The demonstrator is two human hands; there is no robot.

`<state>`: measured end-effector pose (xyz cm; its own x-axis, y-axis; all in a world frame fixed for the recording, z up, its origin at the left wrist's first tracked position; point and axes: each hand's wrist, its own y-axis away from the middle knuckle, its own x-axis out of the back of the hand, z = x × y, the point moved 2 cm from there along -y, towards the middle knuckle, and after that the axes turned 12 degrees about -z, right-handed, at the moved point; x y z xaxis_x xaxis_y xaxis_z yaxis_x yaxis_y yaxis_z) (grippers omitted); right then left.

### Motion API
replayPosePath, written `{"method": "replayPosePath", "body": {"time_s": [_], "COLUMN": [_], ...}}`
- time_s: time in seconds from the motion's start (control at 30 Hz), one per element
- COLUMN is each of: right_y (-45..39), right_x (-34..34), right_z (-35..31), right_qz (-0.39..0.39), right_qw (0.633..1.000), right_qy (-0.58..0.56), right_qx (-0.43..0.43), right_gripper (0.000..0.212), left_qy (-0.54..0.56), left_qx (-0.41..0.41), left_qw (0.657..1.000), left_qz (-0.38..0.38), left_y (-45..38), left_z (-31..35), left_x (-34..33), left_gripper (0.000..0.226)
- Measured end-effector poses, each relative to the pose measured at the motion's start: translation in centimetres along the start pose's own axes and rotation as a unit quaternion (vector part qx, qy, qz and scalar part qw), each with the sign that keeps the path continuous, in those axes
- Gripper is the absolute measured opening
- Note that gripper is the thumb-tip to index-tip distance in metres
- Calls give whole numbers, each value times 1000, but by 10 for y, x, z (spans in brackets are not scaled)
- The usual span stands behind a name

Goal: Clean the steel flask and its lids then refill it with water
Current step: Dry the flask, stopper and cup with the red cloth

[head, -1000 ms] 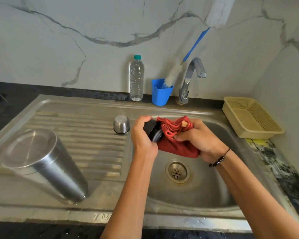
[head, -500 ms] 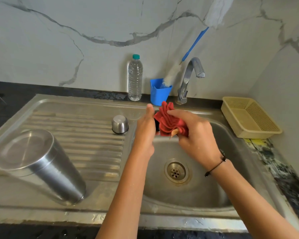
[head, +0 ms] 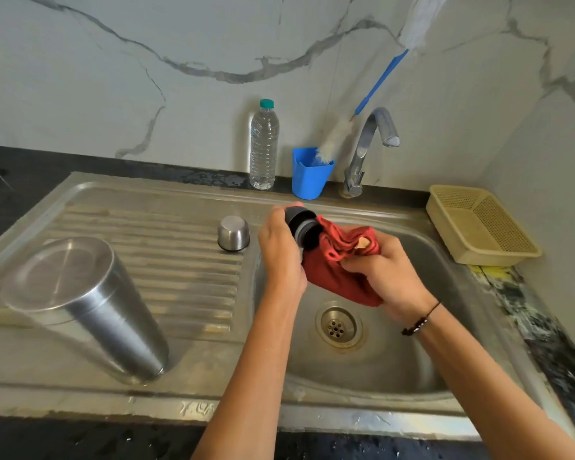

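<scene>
At centre frame, over the sink (head: 472,327), my left hand (head: 281,257) has its grip curled round the black inner lid (head: 301,224). My right hand (head: 384,273) clutches the red cloth (head: 336,273) bunched against the lid's right end. The steel flask (head: 83,307) stands inverted at lower left, the steel cap (head: 233,233) just left of my left hand.

Bright, even light; edges perhaps warped
</scene>
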<state>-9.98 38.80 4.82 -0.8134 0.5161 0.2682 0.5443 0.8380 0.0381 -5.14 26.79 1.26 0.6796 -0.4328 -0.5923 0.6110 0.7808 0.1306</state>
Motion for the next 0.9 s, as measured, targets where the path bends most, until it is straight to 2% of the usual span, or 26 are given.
{"method": "replayPosePath", "body": {"time_s": [0.07, 0.13, 0.23, 0.3, 0.37, 0.47, 0.53, 0.6, 0.73, 0.83, 0.9], "right_y": [-1, 0, 0, -2, -7, -11, -11, -12, -11, -15, -19], "right_x": [8, 14, 18, 13, -3, -37, -49, -49, -39, -33, -27], "right_z": [0, -5, -24, -36, -40, -29, -16, -10, -14, -13, -9], "right_qz": [4, 43, 119, 140, 95, 21, 31, 44, 52, 57, 63], "right_qw": [998, 988, 956, 908, 869, 843, 851, 878, 941, 964, 977], "right_qy": [58, 145, 237, 325, 406, 473, 467, 423, 297, 242, 197], "right_qx": [-10, 17, 124, 225, 266, 255, 236, 220, 151, 92, 48], "right_gripper": [44, 43, 43, 48, 49, 51, 48, 47, 54, 48, 47], "left_qy": [12, 30, 85, 120, 147, 229, 258, 249, 178, 138, 115], "left_qx": [14, 16, 31, 59, 69, 87, 91, 89, 87, 84, 81], "left_qw": [1000, 999, 994, 990, 986, 967, 960, 963, 980, 987, 990], "left_qz": [-17, -41, -58, -43, -48, -64, -58, -52, -27, -24, -17], "left_y": [0, -2, -6, -6, -4, 4, 5, 5, 1, 2, 1], "left_z": [-3, -4, -6, -9, -10, -8, -10, -14, -19, -17, -16], "left_x": [1, 3, 7, 6, 3, 1, 7, 11, 12, 8, 9], "left_gripper": [29, 27, 27, 23, 24, 36, 39, 38, 33, 39, 29]}}
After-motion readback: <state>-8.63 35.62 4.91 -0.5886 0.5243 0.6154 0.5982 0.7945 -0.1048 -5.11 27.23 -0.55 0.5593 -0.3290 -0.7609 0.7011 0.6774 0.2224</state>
